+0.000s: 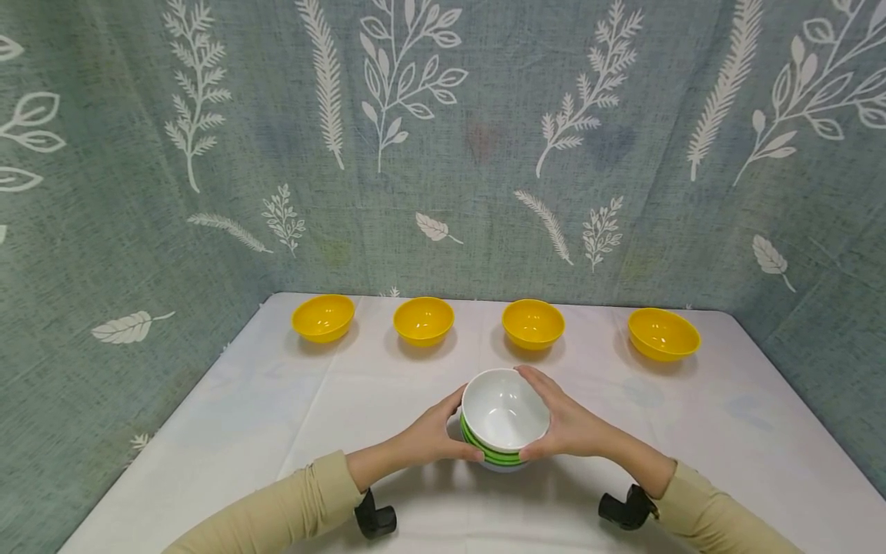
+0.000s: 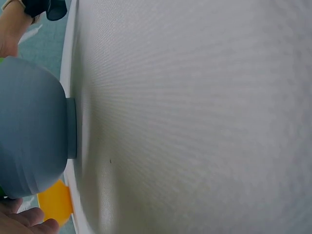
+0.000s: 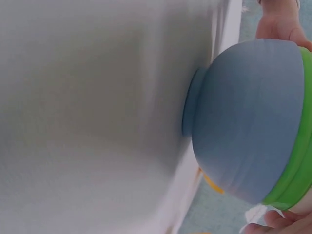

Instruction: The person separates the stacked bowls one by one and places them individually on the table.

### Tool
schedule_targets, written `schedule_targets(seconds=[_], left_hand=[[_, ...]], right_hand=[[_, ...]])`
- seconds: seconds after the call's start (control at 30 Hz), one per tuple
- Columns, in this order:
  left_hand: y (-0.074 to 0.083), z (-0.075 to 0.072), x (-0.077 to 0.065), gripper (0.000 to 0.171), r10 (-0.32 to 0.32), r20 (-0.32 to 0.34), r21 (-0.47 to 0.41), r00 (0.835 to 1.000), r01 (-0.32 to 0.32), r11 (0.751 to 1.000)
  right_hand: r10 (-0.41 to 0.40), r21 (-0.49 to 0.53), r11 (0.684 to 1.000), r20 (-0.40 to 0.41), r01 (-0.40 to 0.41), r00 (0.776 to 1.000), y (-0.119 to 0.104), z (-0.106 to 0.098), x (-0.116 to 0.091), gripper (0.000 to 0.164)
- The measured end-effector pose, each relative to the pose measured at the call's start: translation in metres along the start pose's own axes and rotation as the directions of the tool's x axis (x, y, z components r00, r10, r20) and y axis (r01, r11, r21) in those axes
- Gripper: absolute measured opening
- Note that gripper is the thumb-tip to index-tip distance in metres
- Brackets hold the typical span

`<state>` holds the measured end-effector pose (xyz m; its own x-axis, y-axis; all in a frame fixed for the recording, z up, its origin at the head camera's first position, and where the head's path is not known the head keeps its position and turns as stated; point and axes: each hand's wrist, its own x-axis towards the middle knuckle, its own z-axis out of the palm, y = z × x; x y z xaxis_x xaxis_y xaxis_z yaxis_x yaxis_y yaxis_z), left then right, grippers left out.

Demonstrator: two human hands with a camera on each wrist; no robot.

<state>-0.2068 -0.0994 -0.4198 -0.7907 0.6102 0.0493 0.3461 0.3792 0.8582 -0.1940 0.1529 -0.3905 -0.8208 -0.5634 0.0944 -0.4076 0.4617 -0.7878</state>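
Note:
A stack of bowls stands upright near the front middle of the table in the head view. On top is a white bowl [image 1: 504, 408], with green bowl rims [image 1: 500, 457] below it. The lowest is a blue-grey bowl [image 2: 31, 126] with a narrow foot; the wrist views do not settle whether that foot touches the cloth. My left hand [image 1: 441, 432] grips the stack from the left, thumb at the near side. Opposite it, my right hand [image 1: 569, 423] holds the right side, fingers at the far rim and thumb near the front.
Behind the stack, several yellow bowls stand in a spaced row: far left [image 1: 323, 319], centre left [image 1: 424, 322], centre right [image 1: 533, 325] and far right [image 1: 663, 335]. A white cloth [image 1: 332, 431] covers the table. Leaf-patterned curtains [image 1: 443, 154] enclose its back and sides.

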Motion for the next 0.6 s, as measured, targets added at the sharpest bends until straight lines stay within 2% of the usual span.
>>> schedule_targets(seconds=[0.13,0.37,0.6], left_hand=[[-0.001,0.0,0.0,0.1,0.002,0.003,-0.003,1.0,-0.002,1.0],[0.0,0.0,0.0,0.101,-0.008,0.009,-0.02,1.0,0.008,1.0],[0.0,0.0,0.0,0.101,-0.017,0.005,-0.03,1.0,0.017,0.999]], right_hand=[[-0.002,-0.018,1.0,-0.01,0.001,1.0,-0.001,-0.003,0.0,0.11],[0.044,-0.031,0.999,-0.013,-0.045,0.999,-0.003,-0.01,-0.001,0.111],[0.01,-0.042,0.999,-0.034,-0.012,0.999,-0.005,-0.019,-0.003,0.11]])
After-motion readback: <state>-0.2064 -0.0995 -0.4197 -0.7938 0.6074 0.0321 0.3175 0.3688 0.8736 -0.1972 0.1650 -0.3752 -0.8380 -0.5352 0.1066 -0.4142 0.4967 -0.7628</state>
